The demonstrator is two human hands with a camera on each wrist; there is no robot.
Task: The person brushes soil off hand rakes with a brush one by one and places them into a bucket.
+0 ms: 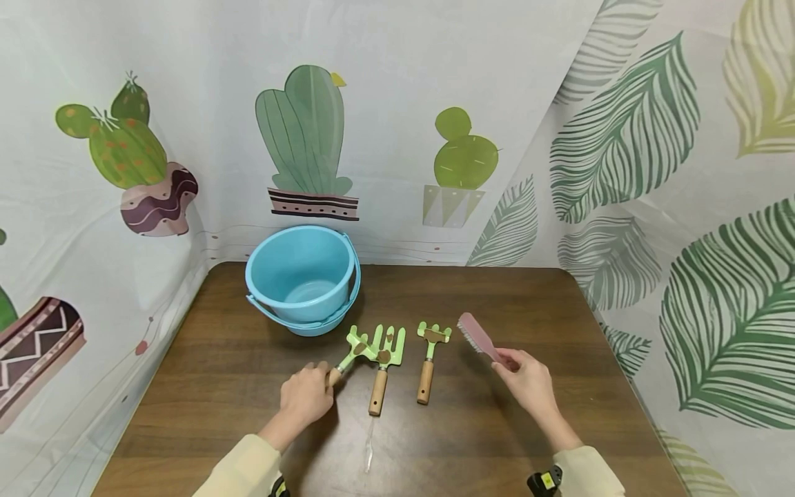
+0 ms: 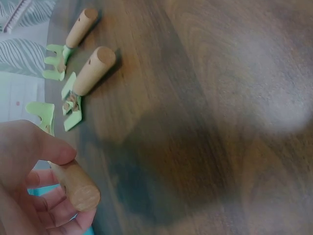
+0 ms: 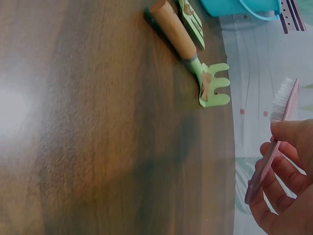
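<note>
My left hand (image 1: 307,393) grips the wooden handle of a small hand rake (image 2: 73,183), whose green, brown-smeared head overlaps the fork's prongs in the head view. That green garden fork (image 1: 381,376) lies just right of it, with brown patches on its metal. Further right is a second hand rake (image 1: 427,366), brown across its green tines, its wooden handle toward me. My right hand (image 1: 528,379) holds a pink brush (image 1: 478,335) by its handle, above the table and to the right of this rake. White bristles (image 3: 281,100) face left, toward the tools.
A blue bucket (image 1: 301,314) with its handle lowered stands at the table's back left. The brown wooden table (image 1: 497,442) meets a cactus- and leaf-printed cloth (image 1: 397,138) behind it. A thin clear strip (image 1: 369,452) lies near the front.
</note>
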